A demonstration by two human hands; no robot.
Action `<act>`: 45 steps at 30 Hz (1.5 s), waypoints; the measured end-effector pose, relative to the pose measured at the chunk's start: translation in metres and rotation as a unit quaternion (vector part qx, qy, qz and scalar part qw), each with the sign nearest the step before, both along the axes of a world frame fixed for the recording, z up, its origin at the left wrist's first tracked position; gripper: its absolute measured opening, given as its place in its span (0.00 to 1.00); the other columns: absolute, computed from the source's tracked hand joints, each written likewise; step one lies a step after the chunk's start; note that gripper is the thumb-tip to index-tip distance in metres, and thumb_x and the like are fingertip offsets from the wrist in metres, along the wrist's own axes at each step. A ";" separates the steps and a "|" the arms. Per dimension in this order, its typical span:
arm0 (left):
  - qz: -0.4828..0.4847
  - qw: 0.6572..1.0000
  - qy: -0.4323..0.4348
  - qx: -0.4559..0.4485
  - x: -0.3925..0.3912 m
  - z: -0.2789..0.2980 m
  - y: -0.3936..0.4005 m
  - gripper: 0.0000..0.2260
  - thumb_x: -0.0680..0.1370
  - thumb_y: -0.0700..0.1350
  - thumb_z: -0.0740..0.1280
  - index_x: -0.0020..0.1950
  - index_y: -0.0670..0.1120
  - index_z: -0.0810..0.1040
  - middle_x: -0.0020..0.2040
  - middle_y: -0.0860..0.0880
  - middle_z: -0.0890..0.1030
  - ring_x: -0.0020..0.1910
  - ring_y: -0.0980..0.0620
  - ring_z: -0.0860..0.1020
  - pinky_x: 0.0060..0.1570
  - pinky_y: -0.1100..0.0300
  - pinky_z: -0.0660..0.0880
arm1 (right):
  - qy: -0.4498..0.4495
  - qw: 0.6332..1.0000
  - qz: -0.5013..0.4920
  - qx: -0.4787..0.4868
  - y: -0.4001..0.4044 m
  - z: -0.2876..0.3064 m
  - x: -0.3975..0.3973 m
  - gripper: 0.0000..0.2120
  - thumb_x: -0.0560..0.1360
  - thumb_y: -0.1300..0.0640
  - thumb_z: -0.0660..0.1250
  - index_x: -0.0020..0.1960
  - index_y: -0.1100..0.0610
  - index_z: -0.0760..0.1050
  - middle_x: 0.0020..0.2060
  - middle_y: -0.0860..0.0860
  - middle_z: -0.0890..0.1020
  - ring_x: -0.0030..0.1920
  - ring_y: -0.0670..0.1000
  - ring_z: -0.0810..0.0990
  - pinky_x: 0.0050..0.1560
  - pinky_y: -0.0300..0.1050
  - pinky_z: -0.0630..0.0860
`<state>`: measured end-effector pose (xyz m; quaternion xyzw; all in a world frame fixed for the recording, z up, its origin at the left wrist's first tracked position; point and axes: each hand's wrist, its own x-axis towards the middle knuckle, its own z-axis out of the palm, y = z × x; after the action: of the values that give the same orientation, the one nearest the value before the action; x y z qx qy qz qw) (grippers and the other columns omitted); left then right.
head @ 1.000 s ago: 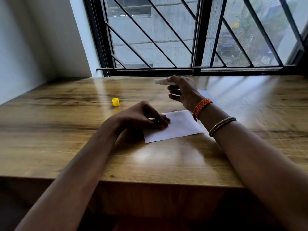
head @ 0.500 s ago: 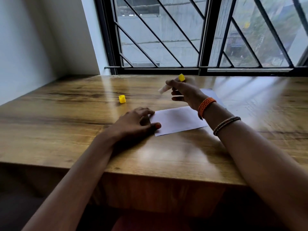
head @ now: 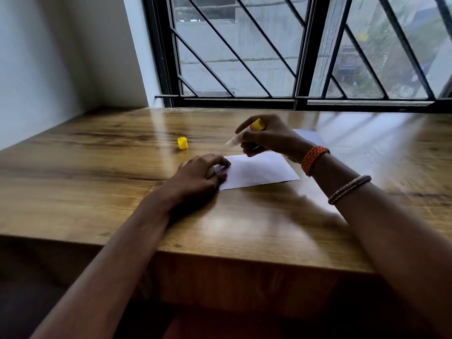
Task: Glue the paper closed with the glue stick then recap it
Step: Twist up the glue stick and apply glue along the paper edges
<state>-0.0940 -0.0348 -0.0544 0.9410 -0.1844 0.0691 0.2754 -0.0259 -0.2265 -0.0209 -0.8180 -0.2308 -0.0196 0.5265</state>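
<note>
Right hand grips the uncapped glue stick around its barrel, fingers curled round it, yellow base end up near the thumb, pale glue tip angled down and left. The tip hangs just above the far left corner of the folded white paper; contact with the sheet cannot be told. Left hand rests at the paper's left edge, fingers bent, tips pressing or pinching that edge; whether a flap is lifted is hidden beneath them.

Yellow cap stands on the wooden table, left of the paper and well apart from both hands. A second pale sheet shows partly behind the right hand.

Handling judgement: the paper is light, thin and limp, and likely to slide on the glossy tabletop, so it needs pinning flat near the edge being glued while the stick drags across. The glue stick is light and rigid; the mid-barrel hold looks right, with modest pressure since the exposed glue is soft. The cap is small and smooth, and best pinched by its sides to go back on.
</note>
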 end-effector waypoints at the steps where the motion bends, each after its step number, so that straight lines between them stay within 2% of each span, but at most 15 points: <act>1: -0.008 1.000 0.011 -0.007 0.000 0.000 0.001 0.15 0.77 0.45 0.64 0.63 0.51 0.75 0.66 0.51 0.75 0.66 0.50 0.71 0.68 0.49 0.64 | 0.004 1.000 0.009 -0.002 0.000 -0.001 0.000 0.07 0.73 0.61 0.70 0.50 0.62 0.78 0.36 0.55 0.81 0.34 0.48 0.82 0.38 0.44 0.82; 4: -0.049 0.996 0.060 -0.036 -0.001 0.002 0.004 0.16 0.77 0.44 0.64 0.64 0.54 0.76 0.67 0.57 0.74 0.68 0.55 0.69 0.71 0.50 0.62 | -0.007 1.000 0.012 -0.012 0.001 -0.003 0.000 0.08 0.72 0.59 0.71 0.48 0.62 0.79 0.35 0.55 0.81 0.33 0.48 0.81 0.37 0.45 0.82; 6: -0.067 0.995 0.064 -0.039 -0.002 0.003 0.005 0.16 0.77 0.43 0.65 0.63 0.54 0.76 0.67 0.56 0.74 0.68 0.56 0.69 0.71 0.53 0.63 | -0.040 0.999 0.006 -0.031 0.001 -0.004 0.000 0.10 0.71 0.57 0.72 0.47 0.64 0.79 0.35 0.57 0.82 0.32 0.50 0.81 0.34 0.46 0.82; 10: -0.028 0.999 -0.011 -0.042 -0.003 0.004 0.004 0.13 0.73 0.45 0.70 0.58 0.50 0.79 0.60 0.51 0.78 0.59 0.53 0.74 0.58 0.60 0.69 | -0.084 0.993 0.013 -0.082 -0.001 -0.001 0.002 0.12 0.68 0.60 0.74 0.48 0.66 0.79 0.39 0.62 0.82 0.35 0.53 0.82 0.36 0.46 0.82; 13: -0.026 0.999 -0.012 -0.043 -0.003 0.002 0.005 0.13 0.73 0.46 0.70 0.58 0.50 0.80 0.59 0.53 0.78 0.58 0.54 0.75 0.54 0.66 0.69 | -0.108 0.986 0.014 -0.122 0.000 -0.001 0.001 0.11 0.67 0.63 0.75 0.47 0.66 0.81 0.40 0.62 0.83 0.37 0.56 0.82 0.39 0.48 0.81; 15: -0.031 0.999 -0.006 -0.043 -0.003 0.002 0.005 0.14 0.74 0.46 0.69 0.59 0.51 0.79 0.61 0.54 0.78 0.58 0.57 0.74 0.52 0.69 0.66 | -0.130 0.981 0.006 -0.145 0.001 0.000 -0.001 0.10 0.67 0.62 0.75 0.46 0.65 0.81 0.39 0.60 0.84 0.36 0.53 0.81 0.37 0.43 0.79; 17: -0.037 0.999 0.002 -0.037 -0.003 0.002 0.005 0.13 0.75 0.46 0.68 0.60 0.51 0.79 0.62 0.54 0.77 0.59 0.56 0.73 0.56 0.65 0.68 | -0.160 0.973 -0.008 -0.168 0.001 0.002 -0.002 0.09 0.67 0.60 0.75 0.45 0.64 0.82 0.37 0.56 0.83 0.33 0.47 0.78 0.33 0.33 0.74; 19: -0.043 0.999 0.002 -0.021 -0.002 0.001 0.006 0.13 0.75 0.46 0.67 0.60 0.50 0.78 0.62 0.52 0.76 0.61 0.54 0.72 0.61 0.57 0.70 | -0.176 0.969 -0.027 -0.172 0.000 0.004 -0.003 0.09 0.67 0.58 0.75 0.43 0.63 0.82 0.34 0.53 0.82 0.30 0.42 0.75 0.30 0.28 0.69; 20: -0.045 0.999 0.000 -0.015 -0.001 0.001 0.006 0.13 0.75 0.46 0.67 0.60 0.50 0.78 0.62 0.52 0.76 0.61 0.54 0.72 0.62 0.56 0.70 | -0.178 0.969 -0.037 -0.169 0.000 0.005 -0.004 0.09 0.67 0.58 0.75 0.42 0.63 0.82 0.33 0.52 0.81 0.29 0.42 0.74 0.29 0.28 0.68; 23: -0.050 0.998 -0.018 -0.013 0.000 0.001 0.005 0.13 0.75 0.45 0.67 0.59 0.49 0.79 0.64 0.52 0.75 0.62 0.56 0.70 0.62 0.59 0.67 | -0.175 0.971 -0.043 -0.157 -0.002 0.007 -0.005 0.10 0.67 0.57 0.75 0.41 0.64 0.81 0.29 0.53 0.80 0.27 0.45 0.74 0.29 0.35 0.71; 28: -0.055 0.998 -0.012 -0.012 -0.002 0.001 0.005 0.13 0.75 0.45 0.66 0.59 0.48 0.78 0.62 0.52 0.78 0.62 0.54 0.73 0.63 0.51 0.70 | -0.146 0.980 -0.014 -0.135 -0.003 0.008 -0.006 0.10 0.70 0.59 0.73 0.42 0.67 0.80 0.32 0.57 0.82 0.28 0.52 0.78 0.30 0.45 0.76; 30: -0.051 0.999 -0.006 -0.011 -0.002 0.001 0.005 0.13 0.76 0.45 0.66 0.60 0.50 0.77 0.62 0.52 0.78 0.61 0.54 0.73 0.63 0.51 0.71 | -0.137 0.979 -0.015 -0.148 -0.002 0.006 -0.006 0.09 0.69 0.59 0.73 0.41 0.66 0.80 0.32 0.58 0.82 0.27 0.51 0.78 0.28 0.44 0.76; 34: -0.049 0.999 0.004 -0.003 -0.002 0.002 0.005 0.13 0.76 0.46 0.65 0.60 0.51 0.77 0.64 0.53 0.76 0.63 0.54 0.72 0.64 0.53 0.69 | -0.135 0.976 -0.025 -0.171 0.001 0.003 -0.006 0.09 0.70 0.58 0.73 0.41 0.66 0.80 0.31 0.57 0.82 0.25 0.47 0.77 0.25 0.35 0.73; 39: -0.048 0.999 0.022 -0.011 -0.004 0.002 0.006 0.13 0.76 0.47 0.65 0.61 0.52 0.76 0.63 0.53 0.77 0.62 0.55 0.73 0.63 0.55 0.70 | -0.124 0.980 -0.017 -0.156 0.003 0.001 -0.006 0.11 0.70 0.58 0.73 0.44 0.66 0.80 0.34 0.58 0.82 0.27 0.48 0.78 0.28 0.37 0.74; 45: -0.049 0.998 0.037 -0.020 -0.006 0.004 0.006 0.13 0.76 0.46 0.65 0.60 0.51 0.76 0.64 0.53 0.77 0.62 0.53 0.73 0.64 0.49 0.70 | -0.109 0.983 -0.008 -0.150 0.007 -0.001 -0.008 0.11 0.71 0.58 0.72 0.45 0.67 0.79 0.34 0.58 0.82 0.28 0.48 0.77 0.29 0.38 0.74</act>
<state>-0.1000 -0.0292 -0.0502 0.9268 -0.2187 0.0239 0.3042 -0.0336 -0.2200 -0.0217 -0.8824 -0.2804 -0.0780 0.3698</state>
